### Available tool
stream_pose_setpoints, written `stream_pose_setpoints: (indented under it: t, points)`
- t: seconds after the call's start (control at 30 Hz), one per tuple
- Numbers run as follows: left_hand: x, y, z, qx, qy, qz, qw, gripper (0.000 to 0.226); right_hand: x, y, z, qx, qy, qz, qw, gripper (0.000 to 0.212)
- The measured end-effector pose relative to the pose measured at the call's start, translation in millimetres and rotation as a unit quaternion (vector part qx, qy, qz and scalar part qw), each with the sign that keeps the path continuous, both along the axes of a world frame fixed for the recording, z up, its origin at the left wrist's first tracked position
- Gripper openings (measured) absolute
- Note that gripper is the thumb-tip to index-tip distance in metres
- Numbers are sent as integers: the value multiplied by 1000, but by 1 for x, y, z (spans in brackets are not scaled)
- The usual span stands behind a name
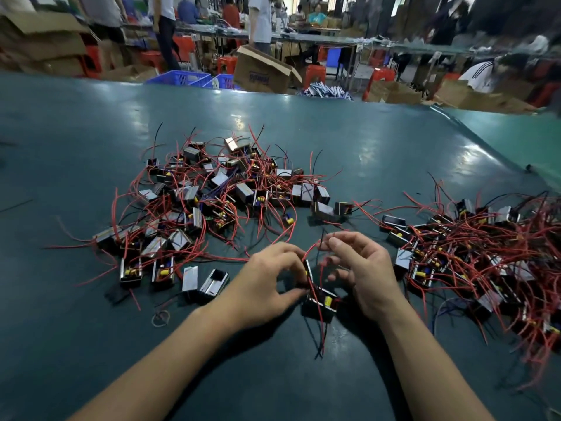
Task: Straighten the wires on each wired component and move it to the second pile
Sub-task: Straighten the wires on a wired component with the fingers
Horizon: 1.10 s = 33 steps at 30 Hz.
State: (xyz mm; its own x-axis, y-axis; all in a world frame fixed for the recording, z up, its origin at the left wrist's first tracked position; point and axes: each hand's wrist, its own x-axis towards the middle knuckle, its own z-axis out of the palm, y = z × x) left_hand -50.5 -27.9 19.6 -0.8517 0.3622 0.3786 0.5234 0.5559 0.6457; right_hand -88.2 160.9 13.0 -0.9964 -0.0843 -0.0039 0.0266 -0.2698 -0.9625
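A small black wired component (pixel 319 302) with a yellow part sits between my hands, low over the dark green table (pixel 91 141). My left hand (pixel 267 279) grips its upper left edge with thumb and fingertips. My right hand (pixel 361 268) pinches one of its red wires (pixel 312 247), which arcs up from the component. More red and black wires trail down toward me from it. A big pile of tangled components (pixel 218 196) lies behind my hands. A second pile (pixel 473 259) lies to the right.
A rubber band (pixel 160 318) lies on the table left of my left forearm. Loose components (pixel 206 281) sit at the near edge of the first pile. Beyond the far table edge stand blue crates (pixel 179 78), cardboard boxes (pixel 264 71) and people.
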Motion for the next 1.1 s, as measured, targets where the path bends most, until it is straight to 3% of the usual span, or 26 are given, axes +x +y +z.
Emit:
stream_pose_setpoints:
  t: [0.13,0.27,0.4,0.53,0.63,0.73,0.83,1.0,1.1]
  points:
    - [0,-16,7,-95,-68,-3,993,20,-1,2,-1,15,11,23,1000,15]
    - [8,-12,11,-127,70,-81,986,18,0,-3,-3,58,26,44,997,30]
    - [14,-5,7,-153,166,-122,966,14,0,-6,-4,109,47,46,992,13]
    - [10,-10,9,-140,246,-80,956,7,-1,-3,-2,68,16,-6,998,6]
    - [9,-15,13,6,127,16,992,10,-2,-1,2,27,-3,-13,1000,13]
    - [6,-13,13,90,4,134,987,5,-1,0,5,11,-15,-7,1000,9]
    - [2,-6,12,145,-96,138,975,13,0,0,5,6,-18,-10,1000,4]
    - [-4,2,21,197,-121,128,964,14,0,1,4,8,-6,-14,1000,13]
    - [-6,-3,23,73,-43,135,987,19,-1,3,5,-9,-19,-16,1000,16]
